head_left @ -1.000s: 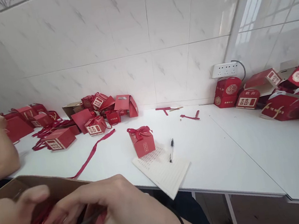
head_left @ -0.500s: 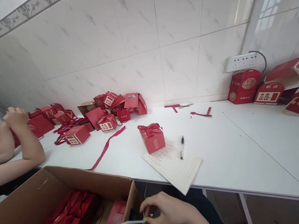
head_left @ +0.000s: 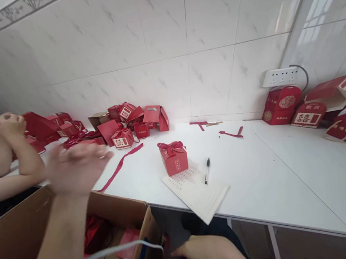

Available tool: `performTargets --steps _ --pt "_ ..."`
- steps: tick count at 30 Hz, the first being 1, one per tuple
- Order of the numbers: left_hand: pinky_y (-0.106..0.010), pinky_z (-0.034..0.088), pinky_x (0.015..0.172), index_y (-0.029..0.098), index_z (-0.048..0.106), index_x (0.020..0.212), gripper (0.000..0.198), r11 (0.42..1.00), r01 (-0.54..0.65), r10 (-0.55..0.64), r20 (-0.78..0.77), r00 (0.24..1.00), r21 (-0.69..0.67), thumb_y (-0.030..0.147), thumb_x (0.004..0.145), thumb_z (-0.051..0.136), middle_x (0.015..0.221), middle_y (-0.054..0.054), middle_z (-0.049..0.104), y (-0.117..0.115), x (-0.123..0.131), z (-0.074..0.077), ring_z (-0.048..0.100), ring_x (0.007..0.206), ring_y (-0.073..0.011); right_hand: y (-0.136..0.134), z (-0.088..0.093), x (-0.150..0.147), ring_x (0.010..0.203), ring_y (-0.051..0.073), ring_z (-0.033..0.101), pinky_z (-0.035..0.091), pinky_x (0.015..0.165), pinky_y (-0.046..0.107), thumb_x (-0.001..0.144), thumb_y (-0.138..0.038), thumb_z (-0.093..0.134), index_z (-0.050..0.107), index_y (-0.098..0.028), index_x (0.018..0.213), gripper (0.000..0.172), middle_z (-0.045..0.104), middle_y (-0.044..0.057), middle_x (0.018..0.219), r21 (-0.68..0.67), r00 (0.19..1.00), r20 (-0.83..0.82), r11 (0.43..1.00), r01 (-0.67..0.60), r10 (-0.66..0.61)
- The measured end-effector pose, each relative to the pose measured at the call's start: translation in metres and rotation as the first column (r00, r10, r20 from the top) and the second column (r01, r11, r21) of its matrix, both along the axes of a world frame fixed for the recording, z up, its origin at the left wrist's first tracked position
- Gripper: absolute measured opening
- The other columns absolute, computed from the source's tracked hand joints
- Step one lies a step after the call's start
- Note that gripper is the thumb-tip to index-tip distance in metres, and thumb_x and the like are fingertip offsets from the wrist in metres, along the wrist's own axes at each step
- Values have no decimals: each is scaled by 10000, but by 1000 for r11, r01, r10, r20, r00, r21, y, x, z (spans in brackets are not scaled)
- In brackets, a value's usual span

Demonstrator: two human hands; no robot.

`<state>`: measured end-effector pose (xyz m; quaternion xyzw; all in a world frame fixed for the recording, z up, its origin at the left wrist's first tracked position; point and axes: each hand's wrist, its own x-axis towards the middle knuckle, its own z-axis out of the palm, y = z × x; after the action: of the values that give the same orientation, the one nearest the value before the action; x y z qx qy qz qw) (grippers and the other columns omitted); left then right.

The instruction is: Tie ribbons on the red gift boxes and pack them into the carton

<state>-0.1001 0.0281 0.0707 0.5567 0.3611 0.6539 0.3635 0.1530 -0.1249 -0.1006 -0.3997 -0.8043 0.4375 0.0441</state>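
My left hand (head_left: pixel 77 167), blurred by motion, reaches over the cardboard box (head_left: pixel 118 199) to the table's near edge. Its fingers stretch out to the right, and nothing shows in them. It covers most of the small red gift box (head_left: pixel 90 142) behind it. Low in the view, my right hand (head_left: pixel 210 254) is beside the cardboard box, its forefinger pointing left and apart from the thumb; the lower part is cut off. A thin white cable (head_left: pixel 112 251) crosses in front, its end left of that hand. Red gift bags (head_left: pixel 95 233) lie inside the cardboard box.
On the white table (head_left: pixel 250 187) stand a bow-tied red box (head_left: pixel 174 159), paper (head_left: pixel 212 198) and a pen (head_left: pixel 207 171). A red ribbon (head_left: pixel 120 167) lies left. More red boxes (head_left: pixel 126 129) are piled by the wall. Another person's forearms (head_left: pixel 24 149) rest at far left.
My left hand has come into view over the cardboard box. My right hand has moved slightly down and right, its pinch on the yellowish bit at the cable loosened. The cable sags.
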Motion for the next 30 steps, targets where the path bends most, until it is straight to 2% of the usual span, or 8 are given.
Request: performTargets --steps 4,7,10,12,18,22,27,30 --pt "-346 476 744 171 620 753 217 941 155 -157 16 987 -301 351 635 642 811 -49 643 32 74 -60 607 831 -209 16 59 35 905 200 646 500 770 248 757 -489 661 616 -196 1156 497 671 73 1035 -135 907 -421 988 -76 12" --pt "-341 452 815 181 561 894 260 942 18 -31 -34 999 -336 341 689 578 1022 -70 605 59 119 -91 567 1011 -226 54 85 59 698 149 635 500 653 250 825 -480 572 659 -144 929 362 679 62 835 -48 812 -541 973 227 -217" --pt "-350 433 876 193 505 1008 307 945 24 -37 -34 999 -328 375 761 519 1079 -75 580 69 141 -113 543 1067 -217 105 82 78 669 143 590 465 584 249 843 -459 511 615 -155 782 327 644 46 753 146 681 -595 776 614 -427" --pt "-341 422 908 201 465 1084 373 949 86 -112 -72 991 -302 398 774 533 1079 -72 578 67 147 -123 547 1066 -204 135 68 87 742 162 589 466 578 257 826 -446 503 604 -164 807 300 645 57 830 168 598 -621 660 733 -506" --pt "-384 404 971 201 369 1201 517 945 285 -324 -325 888 -163 413 775 572 1235 -111 491 53 143 -133 490 1158 -222 161 24 89 1006 220 561 533 683 322 817 -489 505 574 -171 1061 406 562 107 1180 14 510 -629 647 762 -587" --pt "-422 413 966 197 373 1213 550 928 366 -354 -469 809 -69 377 749 607 1200 -118 524 44 141 -129 543 1080 -231 146 26 82 981 206 581 525 789 354 853 -546 457 593 -179 1024 427 603 84 1102 -135 484 -678 741 657 -553" --pt "-409 421 959 195 441 1153 566 888 416 -240 -575 782 196 299 658 692 1182 -109 518 34 139 -125 530 1087 -242 132 37 85 966 200 590 517 818 360 847 -540 508 581 -193 987 381 607 67 1073 -105 398 -783 731 674 -479" --pt "-408 426 953 197 459 1148 555 871 436 -251 -559 790 226 297 654 691 1184 -109 513 32 139 -123 520 1106 -250 129 36 86 965 198 592 508 836 368 839 -522 544 574 -193 961 352 610 69 1075 -47 412 -797 725 687 -441"
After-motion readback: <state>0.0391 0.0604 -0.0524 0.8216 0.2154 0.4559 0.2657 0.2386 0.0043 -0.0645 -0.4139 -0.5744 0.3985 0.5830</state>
